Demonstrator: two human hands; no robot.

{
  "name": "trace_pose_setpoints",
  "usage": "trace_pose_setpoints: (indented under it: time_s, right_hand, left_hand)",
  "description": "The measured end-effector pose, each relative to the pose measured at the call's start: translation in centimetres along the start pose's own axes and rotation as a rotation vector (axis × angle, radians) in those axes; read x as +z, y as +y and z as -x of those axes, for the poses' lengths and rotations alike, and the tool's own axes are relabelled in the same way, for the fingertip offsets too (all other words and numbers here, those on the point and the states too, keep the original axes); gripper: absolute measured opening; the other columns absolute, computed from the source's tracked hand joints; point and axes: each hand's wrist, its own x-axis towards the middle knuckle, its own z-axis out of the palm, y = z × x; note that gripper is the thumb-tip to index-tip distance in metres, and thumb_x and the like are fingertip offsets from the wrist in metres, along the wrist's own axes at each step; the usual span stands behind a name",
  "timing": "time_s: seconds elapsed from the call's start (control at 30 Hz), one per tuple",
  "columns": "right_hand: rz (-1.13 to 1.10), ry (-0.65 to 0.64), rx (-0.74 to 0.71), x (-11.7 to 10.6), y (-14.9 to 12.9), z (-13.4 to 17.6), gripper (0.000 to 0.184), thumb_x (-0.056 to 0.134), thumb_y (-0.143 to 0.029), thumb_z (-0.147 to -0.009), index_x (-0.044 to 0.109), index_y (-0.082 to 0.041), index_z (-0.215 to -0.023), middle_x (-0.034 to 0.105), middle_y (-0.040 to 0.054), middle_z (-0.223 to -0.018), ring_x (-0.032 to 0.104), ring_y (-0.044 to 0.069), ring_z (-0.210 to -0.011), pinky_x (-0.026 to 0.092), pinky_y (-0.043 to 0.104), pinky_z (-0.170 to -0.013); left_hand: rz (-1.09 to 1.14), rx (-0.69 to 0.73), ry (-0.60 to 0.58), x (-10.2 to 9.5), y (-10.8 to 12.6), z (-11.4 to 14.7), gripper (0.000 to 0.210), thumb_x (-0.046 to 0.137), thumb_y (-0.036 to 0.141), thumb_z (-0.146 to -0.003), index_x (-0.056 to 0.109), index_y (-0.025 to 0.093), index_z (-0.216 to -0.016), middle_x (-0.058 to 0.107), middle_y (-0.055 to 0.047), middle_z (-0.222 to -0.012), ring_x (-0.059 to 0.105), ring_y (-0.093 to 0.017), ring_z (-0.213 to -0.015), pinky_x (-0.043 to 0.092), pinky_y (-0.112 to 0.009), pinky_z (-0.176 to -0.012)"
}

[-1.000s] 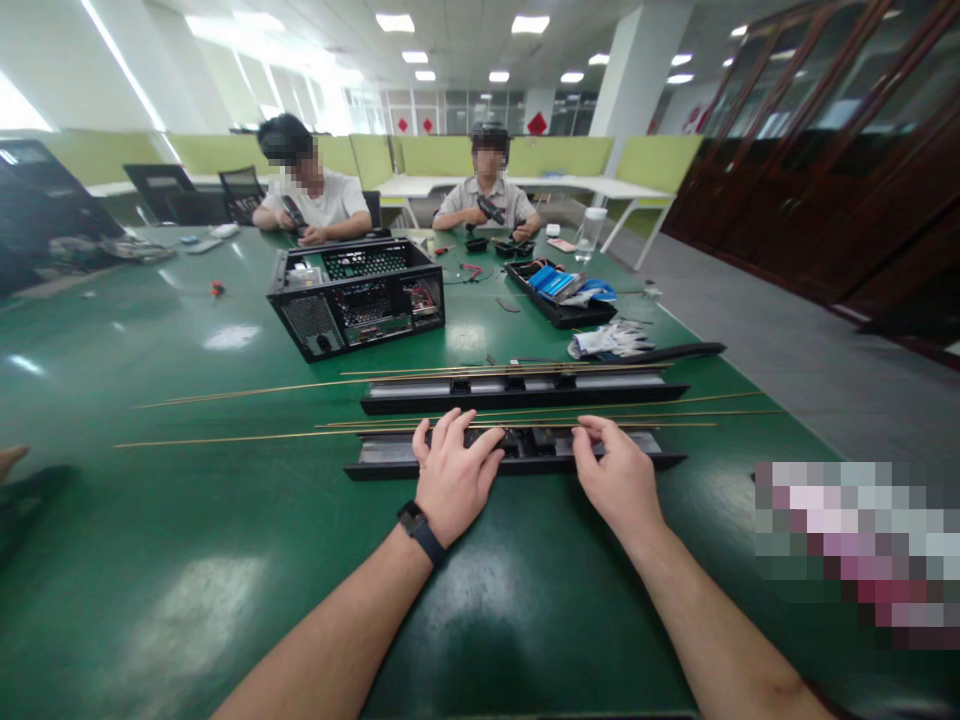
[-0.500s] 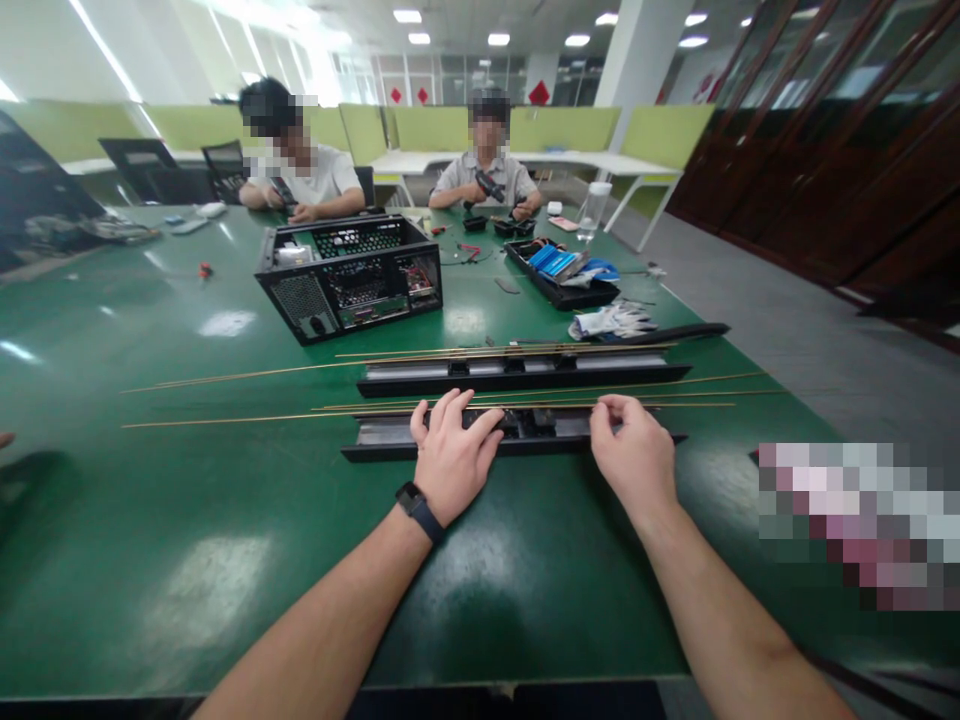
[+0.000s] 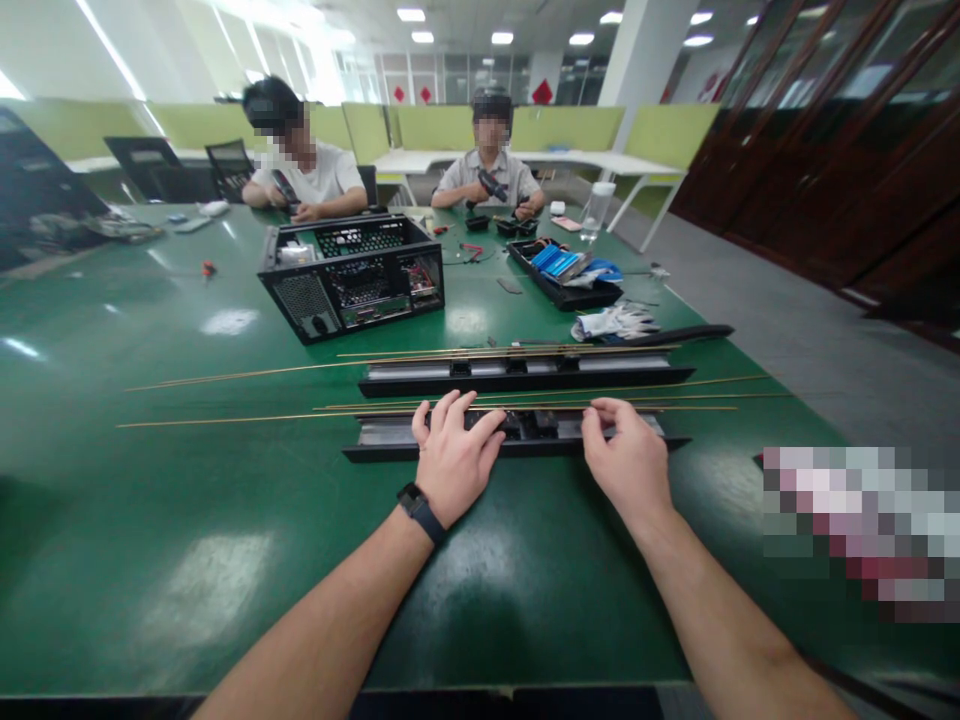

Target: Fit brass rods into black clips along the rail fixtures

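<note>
Slender brass rods (image 3: pixel 532 407) are laid across the centre of the frame, along the near black channel (image 3: pixel 382 454). The left hand (image 3: pixel 459 455) is spread open over it; by the right hand (image 3: pixel 628 455), fingertips are brought close at the rods, but whether one is pinched cannot be told. Light, level handling seems advisable against bending. Beyond, a second black channel (image 3: pixel 525 381) is seen.

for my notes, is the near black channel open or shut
Open: the near black channel shows its silvery inside, with dark parts between left hand and right hand.
</note>
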Motion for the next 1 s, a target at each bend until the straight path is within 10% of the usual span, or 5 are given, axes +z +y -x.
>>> trace_pose_setpoints:
  time_s: [1.0]
  right_hand:
    - [0.092,0.028,0.049,-0.3,1.0,-0.7,0.024,0.053,-0.034,-0.090,0.069,-0.018,-0.096,0.074,0.0101,-0.087,0.067,0.027,-0.083,0.046,0.038,-0.080]
  left_hand:
    - [0.009,0.005,0.011,0.0,0.1,0.1,0.026,0.056,0.039,-0.095,0.068,0.038,-0.118,0.057,-0.008,-0.138,0.042,-0.030,-0.137,0.018,-0.058,-0.115]
